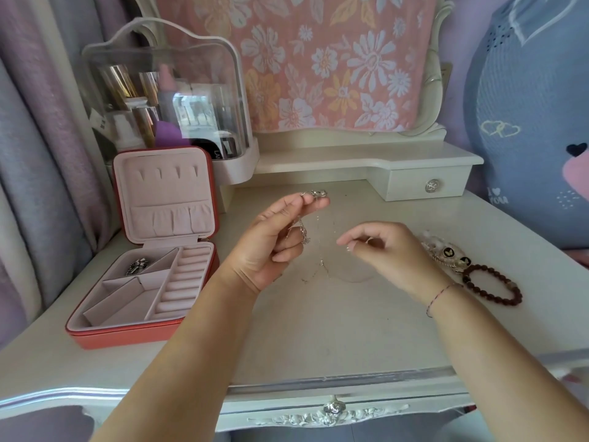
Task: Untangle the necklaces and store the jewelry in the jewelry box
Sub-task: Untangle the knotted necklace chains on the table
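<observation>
Head view, both hands raised over the middle of the table (318, 339).

Left hand (267, 250): palm turned up, fingers (314, 204) pinching a silver pendant cluster (318, 194) at the top of the tangled necklaces (304, 234). More chain is bunched against the palm. Thin strands hang from there and loop onto the tabletop between the two hands.

Right hand (392, 250): near the left, fingers curled, thumb and forefinger pinching one fine strand of the same tangle.

Jewelry box (127, 338): open by the table's left edge, lid standing upright. A silver piece (138, 267) lies in its back-left compartment.

Dark beaded bracelet (497, 283): flat near the right edge, touching a pale charm bracelet (446, 254) just behind it, which is partly hidden by the right wrist.

Clear cosmetics case (165, 100): at the back-left corner, behind the box.
</observation>
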### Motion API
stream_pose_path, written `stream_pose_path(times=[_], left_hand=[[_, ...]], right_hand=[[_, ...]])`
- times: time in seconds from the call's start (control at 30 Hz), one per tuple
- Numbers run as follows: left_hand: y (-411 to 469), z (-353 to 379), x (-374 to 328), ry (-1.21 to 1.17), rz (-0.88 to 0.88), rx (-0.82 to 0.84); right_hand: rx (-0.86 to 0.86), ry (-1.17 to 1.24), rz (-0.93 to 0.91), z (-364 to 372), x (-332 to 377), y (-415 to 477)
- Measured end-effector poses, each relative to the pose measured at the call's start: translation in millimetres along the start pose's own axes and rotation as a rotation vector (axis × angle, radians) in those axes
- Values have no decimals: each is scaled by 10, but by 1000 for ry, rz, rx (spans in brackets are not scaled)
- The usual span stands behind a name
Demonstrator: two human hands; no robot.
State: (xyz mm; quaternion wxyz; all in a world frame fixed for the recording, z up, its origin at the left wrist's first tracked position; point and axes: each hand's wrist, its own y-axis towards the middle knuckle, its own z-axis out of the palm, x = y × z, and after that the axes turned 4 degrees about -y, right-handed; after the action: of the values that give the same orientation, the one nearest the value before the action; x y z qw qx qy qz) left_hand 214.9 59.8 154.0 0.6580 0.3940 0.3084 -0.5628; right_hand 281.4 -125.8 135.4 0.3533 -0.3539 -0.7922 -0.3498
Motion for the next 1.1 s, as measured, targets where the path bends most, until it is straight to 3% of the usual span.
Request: stream_pose_path(times=[0.13, 0.6, 0.87, 1.0, 1.1], left_hand=[[-1, -8, -19, -99, -12, 49], [-14, -2, -11, -100, -55, 188], [66, -68, 30, 50, -66, -100], [87, -75, 107, 379, -79, -244], [91, -80, 141, 486, -95, -276]], right_hand=[[187, -60, 31, 101, -61, 0], [306, 141, 68, 213, 63, -46], [182, 328, 88, 117, 91, -8], [142, 479, 98, 82, 90, 15], [141, 515, 90, 64, 104, 4]])
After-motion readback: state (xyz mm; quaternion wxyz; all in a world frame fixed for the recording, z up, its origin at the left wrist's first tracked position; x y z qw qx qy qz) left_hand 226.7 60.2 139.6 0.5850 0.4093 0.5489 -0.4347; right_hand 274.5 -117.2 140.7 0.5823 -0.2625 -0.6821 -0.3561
